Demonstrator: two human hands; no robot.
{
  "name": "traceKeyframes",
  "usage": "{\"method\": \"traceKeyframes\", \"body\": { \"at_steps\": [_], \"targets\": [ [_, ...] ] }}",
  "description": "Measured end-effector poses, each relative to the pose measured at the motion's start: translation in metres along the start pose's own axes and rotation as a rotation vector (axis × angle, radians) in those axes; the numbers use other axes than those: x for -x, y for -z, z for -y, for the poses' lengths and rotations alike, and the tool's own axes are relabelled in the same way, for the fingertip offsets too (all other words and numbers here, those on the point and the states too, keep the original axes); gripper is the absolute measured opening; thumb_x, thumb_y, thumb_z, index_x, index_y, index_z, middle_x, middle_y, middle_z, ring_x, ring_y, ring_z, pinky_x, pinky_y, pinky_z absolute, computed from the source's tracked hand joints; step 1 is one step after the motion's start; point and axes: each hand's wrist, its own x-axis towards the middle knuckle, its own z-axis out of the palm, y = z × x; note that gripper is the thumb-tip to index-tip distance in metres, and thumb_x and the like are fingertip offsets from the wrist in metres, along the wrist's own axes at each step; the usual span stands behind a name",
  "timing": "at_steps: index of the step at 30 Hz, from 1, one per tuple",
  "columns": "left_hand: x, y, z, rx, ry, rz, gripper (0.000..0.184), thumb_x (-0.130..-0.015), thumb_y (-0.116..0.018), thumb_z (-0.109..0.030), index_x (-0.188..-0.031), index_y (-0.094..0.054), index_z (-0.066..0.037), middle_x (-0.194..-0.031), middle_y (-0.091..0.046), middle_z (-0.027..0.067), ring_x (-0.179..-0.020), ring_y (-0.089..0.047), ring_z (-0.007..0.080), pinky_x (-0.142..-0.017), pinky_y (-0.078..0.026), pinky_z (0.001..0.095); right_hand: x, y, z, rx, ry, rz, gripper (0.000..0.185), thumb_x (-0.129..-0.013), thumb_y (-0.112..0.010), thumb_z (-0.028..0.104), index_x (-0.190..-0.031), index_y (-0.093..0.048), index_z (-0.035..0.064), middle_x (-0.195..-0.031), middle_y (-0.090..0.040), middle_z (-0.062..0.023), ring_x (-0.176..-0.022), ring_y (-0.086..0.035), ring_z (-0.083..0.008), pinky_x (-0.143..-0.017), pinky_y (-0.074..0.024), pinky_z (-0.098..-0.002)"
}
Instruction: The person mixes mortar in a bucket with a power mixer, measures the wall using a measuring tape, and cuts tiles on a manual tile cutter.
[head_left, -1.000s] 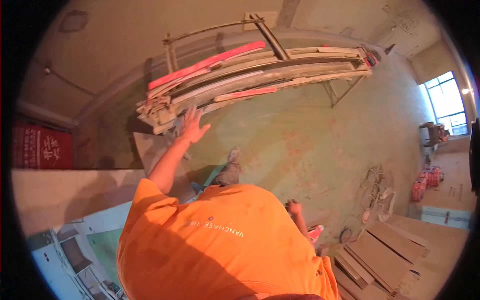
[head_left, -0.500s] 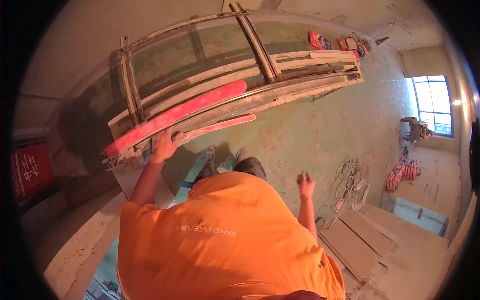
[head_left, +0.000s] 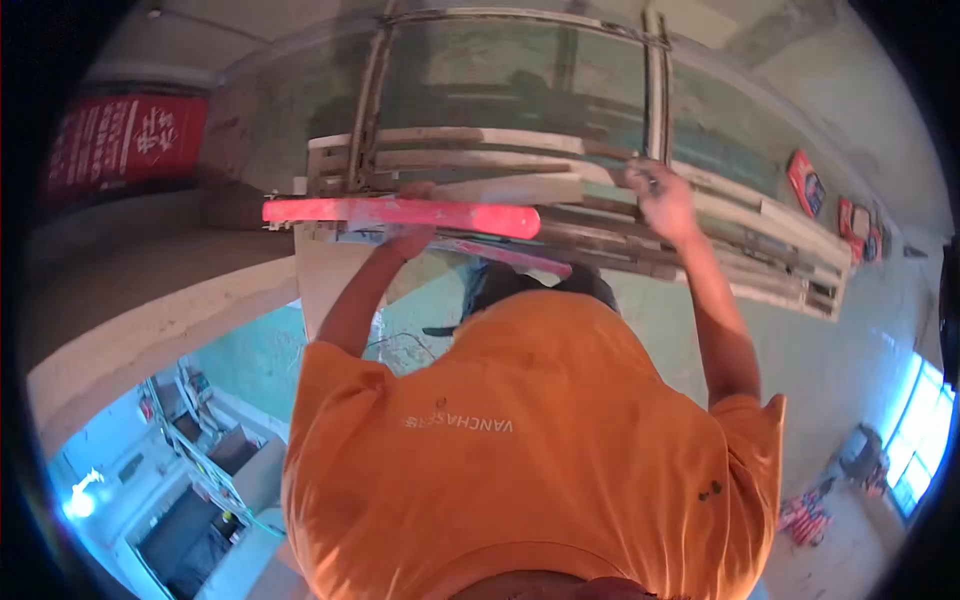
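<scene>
A long red bar lies across my left hand, whose palm shows below it and fingertips above it, wrapped round it. Beneath is a rack of long pale boards and rails. A second, thinner red strip is lower, close to my body. My right hand is over the rack near a metal upright, its fingers curled together round something small and dark that I cannot make out.
A red printed box is at the upper left, above a pale ledge. Red bags are on the floor beyond the rack's right end. A bright window is at the right.
The view has turned and come nearer the rack. My left hand has lifted the red bar off the boards. My right hand has moved from beside my body up over the rack.
</scene>
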Motion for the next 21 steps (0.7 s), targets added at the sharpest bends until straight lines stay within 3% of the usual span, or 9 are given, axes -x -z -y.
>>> {"method": "traceKeyframes", "body": {
  "at_steps": [2, 5, 7, 9, 12, 14, 17, 21],
  "targets": [
    [-0.016, 0.013, -0.036, -0.066, -0.01, -0.086, 0.045, -0.095, -0.056, -0.036, -0.131, -0.052, -0.01, -0.131, -0.051, 0.0152, -0.126, -0.047, 0.0306, -0.11, -0.035, 0.045, -0.038, -0.051, -0.011, -0.007, 0.173, 0.076, 0.029, -0.094, -0.059, 0.025, -0.114, -0.068, 0.0061, -0.101, -0.068, -0.0202, -0.09, -0.067, -0.0384, -0.083, -0.0524, -0.0405],
    [-0.018, 0.0, -0.073, -0.072, -0.019, -0.178, 0.041, -0.091, -0.059, -0.039, -0.123, -0.06, -0.013, -0.132, -0.052, 0.0154, -0.127, -0.048, 0.0313, -0.111, -0.032, 0.0487, -0.074, -0.113, -0.011, 0.125, 0.429, 0.365, 0.031, -0.095, -0.059, 0.032, -0.111, -0.068, 0.0071, -0.096, -0.066, -0.0236, -0.09, -0.066, -0.0399, -0.082, -0.0519, -0.0447],
    [-0.033, -0.016, -0.065, -0.042, -0.021, -0.215, 0.041, -0.088, -0.062, -0.04, -0.12, -0.063, -0.015, -0.133, -0.053, 0.0163, -0.127, -0.047, 0.0323, -0.112, -0.03, 0.0509, -0.085, -0.133, 0.009, 0.209, 0.268, 0.666, 0.038, -0.094, -0.059, 0.042, -0.108, -0.069, 0.0088, -0.097, -0.068, -0.023, -0.092, -0.066, -0.0397, -0.081, -0.0526, -0.0475],
    [-0.044, -0.038, -0.052, 0.019, -0.205, -0.382, 0.05, -0.082, -0.066, -0.044, -0.125, -0.064, -0.018, -0.137, -0.051, 0.0173, -0.131, -0.045, 0.0351, -0.113, -0.028, 0.0534, -0.087, -0.147, 0.018, 0.267, 0.198, 0.828, 0.041, -0.093, -0.059, 0.047, -0.106, -0.069, 0.0097, -0.098, -0.068, -0.0227, -0.093, -0.066, -0.0395, -0.08, -0.0529, -0.0488],
    [-0.061, -0.021, -0.057, -0.108, -0.153, -0.409, 0.053, -0.079, -0.068, -0.045, -0.125, -0.064, -0.019, -0.141, -0.049, 0.0181, -0.133, -0.044, 0.0371, -0.112, -0.03, 0.055, -0.085, -0.165, -0.003, 0.163, 0.194, 0.703, 0.041, -0.092, -0.059, 0.049, -0.099, -0.07, 0.0099, -0.092, -0.068, -0.0231, -0.086, -0.067, -0.0416, -0.076, -0.0529, -0.0514],
    [-0.059, -0.005, -0.066, -0.169, -0.122, -0.41, 0.054, -0.077, -0.069, -0.045, -0.125, -0.064, -0.019, -0.142, -0.048, 0.0186, -0.134, -0.043, 0.0382, -0.112, -0.03, 0.0558, -0.08, -0.177, -0.021, 0.194, 0.14, 0.563, 0.035, -0.092, -0.06, 0.041, -0.103, -0.07, 0.01, -0.092, -0.068, -0.0224, -0.088, -0.067, -0.0411, -0.076, -0.0539, -0.0492],
    [-0.05, 0.018, -0.084, -0.06, 0.19, -0.261, 0.055, -0.078, -0.069, -0.043, -0.125, -0.064, -0.017, -0.143, -0.049, 0.0178, -0.135, -0.043, 0.0388, -0.111, -0.031, 0.058, -0.091, -0.187, -0.025, 0.266, 0.143, 0.443, 0.031, -0.092, -0.06, 0.038, -0.104, -0.071, 0.0104, -0.092, -0.069, -0.0212, -0.088, -0.068, -0.0403, -0.076, -0.0547, -0.0483],
    [-0.024, 0.045, -0.118, 0.126, 0.233, -0.326, 0.053, -0.081, -0.07, -0.033, -0.128, -0.062, -0.009, -0.146, -0.045, 0.0196, -0.136, -0.04, 0.041, -0.112, -0.026, 0.0587, -0.101, -0.186, -0.032, 0.394, 0.175, 0.324, 0.03, -0.092, -0.061, 0.037, -0.102, -0.072, 0.0114, -0.092, -0.07, -0.0184, -0.086, -0.069, -0.038, -0.074, -0.0553, -0.0481]
  ]
}}
